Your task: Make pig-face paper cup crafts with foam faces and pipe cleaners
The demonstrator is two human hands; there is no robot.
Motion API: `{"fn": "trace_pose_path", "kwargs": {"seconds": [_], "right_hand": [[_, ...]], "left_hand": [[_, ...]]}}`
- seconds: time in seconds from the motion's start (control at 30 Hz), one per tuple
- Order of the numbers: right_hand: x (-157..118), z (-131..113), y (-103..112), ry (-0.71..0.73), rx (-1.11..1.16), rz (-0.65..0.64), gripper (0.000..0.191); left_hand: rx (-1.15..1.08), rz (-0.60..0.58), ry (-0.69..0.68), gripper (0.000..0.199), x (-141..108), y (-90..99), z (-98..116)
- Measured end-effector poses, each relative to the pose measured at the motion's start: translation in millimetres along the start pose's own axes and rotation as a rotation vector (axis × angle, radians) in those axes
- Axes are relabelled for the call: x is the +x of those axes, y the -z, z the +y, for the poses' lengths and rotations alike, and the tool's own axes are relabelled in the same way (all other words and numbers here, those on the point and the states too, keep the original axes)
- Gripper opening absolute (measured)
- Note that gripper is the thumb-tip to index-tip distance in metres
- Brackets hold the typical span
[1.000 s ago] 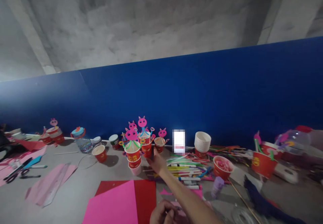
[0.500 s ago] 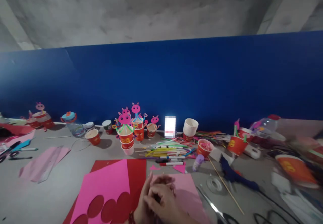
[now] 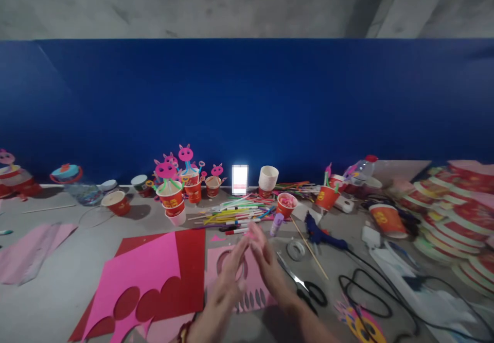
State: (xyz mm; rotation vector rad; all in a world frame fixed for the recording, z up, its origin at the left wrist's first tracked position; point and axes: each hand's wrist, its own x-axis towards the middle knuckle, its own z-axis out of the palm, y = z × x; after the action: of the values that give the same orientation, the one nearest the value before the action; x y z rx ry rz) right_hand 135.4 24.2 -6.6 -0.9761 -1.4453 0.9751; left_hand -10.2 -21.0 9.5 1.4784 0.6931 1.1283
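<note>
Both hands are raised over a light pink sheet [image 3: 216, 260] with cut-out shapes in it. My left hand [image 3: 231, 276], a dark red bracelet at its wrist, has its fingers stretched out and slightly blurred. My right hand [image 3: 264, 255] faces it, fingers extended, fingertips close to those of the left. Nothing shows between the palms. Left of them, a bright pink sheet [image 3: 150, 260] with round holes lies on red paper [image 3: 193, 260]. Scissors [image 3: 304, 284] with black handles and a roll of clear tape [image 3: 295, 249] lie to the right.
Behind the hands are pens and coloured sticks [image 3: 239, 211], a purple glue stick [image 3: 277, 225] and a cup of pink pieces [image 3: 286, 205]. Pink figures in cups [image 3: 171, 199] stand back left. A blue glue gun [image 3: 324, 236] with its cord and stacked cups [image 3: 459, 219] are at right.
My hands, clasped together before, have parted with fingers extended. The view has shifted right, showing more stacked cups, the whole scissors and cut-out slots in the light pink sheet.
</note>
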Motion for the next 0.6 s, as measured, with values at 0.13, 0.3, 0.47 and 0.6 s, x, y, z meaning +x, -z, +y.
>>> {"fn": "trace_pose_path", "kwargs": {"seconds": [0.13, 0.3, 0.47, 0.6], "right_hand": [[-30.3, -6.7, -16.3, -0.185, 0.491, 0.034, 0.023], [-34.5, -32.8, 14.0, -0.507, 0.948, -0.05, 0.057], [-29.4, -37.8, 40.5, -0.486, 0.846, 0.026, 0.053], [-30.1, -32.7, 33.2, -0.412, 0.578, 0.021, 0.048]], "left_hand": [[0.892, -0.427, -0.564, 0.08, 9.9, 4.5, -24.6], [1.322, -0.305, -0.49, 0.086, 43.7, 44.9, -25.7], [1.167, 0.014, -0.224, 0.045, 41.2, 48.4, -15.3], [0.843, -0.104, -0.334, 0.06, 19.8, 14.1, -14.3]]}}
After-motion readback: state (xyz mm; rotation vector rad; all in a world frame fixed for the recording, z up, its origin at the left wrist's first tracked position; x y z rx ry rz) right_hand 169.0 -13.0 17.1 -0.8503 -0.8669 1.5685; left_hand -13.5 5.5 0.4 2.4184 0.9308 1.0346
